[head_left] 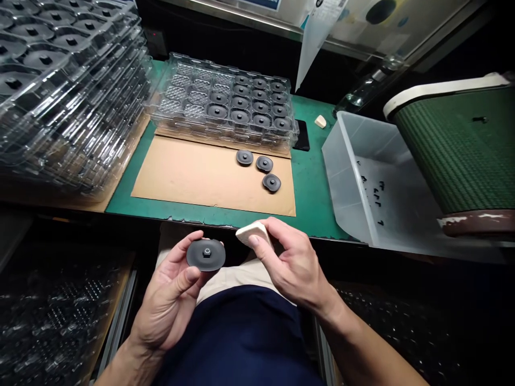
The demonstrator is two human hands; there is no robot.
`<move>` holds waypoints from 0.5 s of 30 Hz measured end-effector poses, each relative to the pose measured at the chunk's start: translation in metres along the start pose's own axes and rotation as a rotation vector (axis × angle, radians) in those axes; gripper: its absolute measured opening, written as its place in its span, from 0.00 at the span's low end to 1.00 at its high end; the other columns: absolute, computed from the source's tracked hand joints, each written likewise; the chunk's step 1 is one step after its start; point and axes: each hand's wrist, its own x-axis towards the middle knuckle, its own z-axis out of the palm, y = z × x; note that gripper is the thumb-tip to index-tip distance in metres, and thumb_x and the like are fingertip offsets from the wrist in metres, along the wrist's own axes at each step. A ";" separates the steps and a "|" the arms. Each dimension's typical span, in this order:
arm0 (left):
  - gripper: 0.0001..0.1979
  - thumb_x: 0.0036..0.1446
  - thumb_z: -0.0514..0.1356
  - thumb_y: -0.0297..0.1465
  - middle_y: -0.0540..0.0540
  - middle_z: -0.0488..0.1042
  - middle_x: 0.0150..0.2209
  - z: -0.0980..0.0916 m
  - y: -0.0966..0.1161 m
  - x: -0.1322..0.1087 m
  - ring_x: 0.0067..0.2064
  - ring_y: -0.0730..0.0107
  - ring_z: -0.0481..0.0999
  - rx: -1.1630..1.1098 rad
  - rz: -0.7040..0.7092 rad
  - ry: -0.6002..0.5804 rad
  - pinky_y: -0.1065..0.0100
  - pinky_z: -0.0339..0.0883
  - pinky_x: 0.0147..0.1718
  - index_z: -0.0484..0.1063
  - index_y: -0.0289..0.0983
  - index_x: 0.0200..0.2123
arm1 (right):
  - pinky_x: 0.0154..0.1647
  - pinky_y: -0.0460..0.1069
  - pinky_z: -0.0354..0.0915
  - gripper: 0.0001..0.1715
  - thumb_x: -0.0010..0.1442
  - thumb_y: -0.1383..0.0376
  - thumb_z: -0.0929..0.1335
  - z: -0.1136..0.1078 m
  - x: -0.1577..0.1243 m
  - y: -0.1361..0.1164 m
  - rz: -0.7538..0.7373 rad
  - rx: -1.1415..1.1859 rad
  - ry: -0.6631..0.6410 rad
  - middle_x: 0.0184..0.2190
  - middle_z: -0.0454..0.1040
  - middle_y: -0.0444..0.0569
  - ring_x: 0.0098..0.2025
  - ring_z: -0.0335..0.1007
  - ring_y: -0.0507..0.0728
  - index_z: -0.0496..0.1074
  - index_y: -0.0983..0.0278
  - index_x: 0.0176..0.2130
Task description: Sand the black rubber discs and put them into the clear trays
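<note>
My left hand (173, 289) grips a dark grey rounded disc-like part (215, 258) by its edges, its small raised centre stud facing up. In my right hand (293, 262) is a cream-coloured block (254, 234), pinched between thumb and fingers; it looks like a sponge or eraser. The block and the disc are apart, both held over my lap in front of the table edge. Beyond them, three similar dark discs (264, 164) lie on a cardboard sheet (193, 171).
A clear plastic tray (161, 115), partly filled with discs, stands behind the cardboard. Stacked trays (80, 107) rise at left. To the right are a translucent bin (341, 177) with small dark pieces, a green conveyor belt (462, 139), a dark flat object (302, 136) and a small cream piece (321, 121).
</note>
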 end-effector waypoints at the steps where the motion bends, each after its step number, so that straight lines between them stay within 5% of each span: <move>1: 0.26 0.57 0.72 0.29 0.40 0.83 0.50 0.001 0.001 0.000 0.53 0.61 0.81 0.007 0.009 0.009 0.65 0.73 0.56 0.75 0.41 0.59 | 0.33 0.50 0.61 0.12 0.71 0.61 0.65 -0.001 -0.001 -0.001 0.031 0.013 -0.022 0.31 0.72 0.46 0.32 0.65 0.53 0.75 0.64 0.39; 15: 0.29 0.49 0.76 0.25 0.44 0.80 0.52 0.006 -0.002 -0.004 0.54 0.60 0.79 0.128 0.127 0.054 0.67 0.74 0.53 0.79 0.43 0.55 | 0.34 0.49 0.58 0.09 0.70 0.65 0.65 0.005 -0.004 -0.013 -0.076 0.064 -0.239 0.30 0.69 0.43 0.31 0.61 0.51 0.72 0.63 0.37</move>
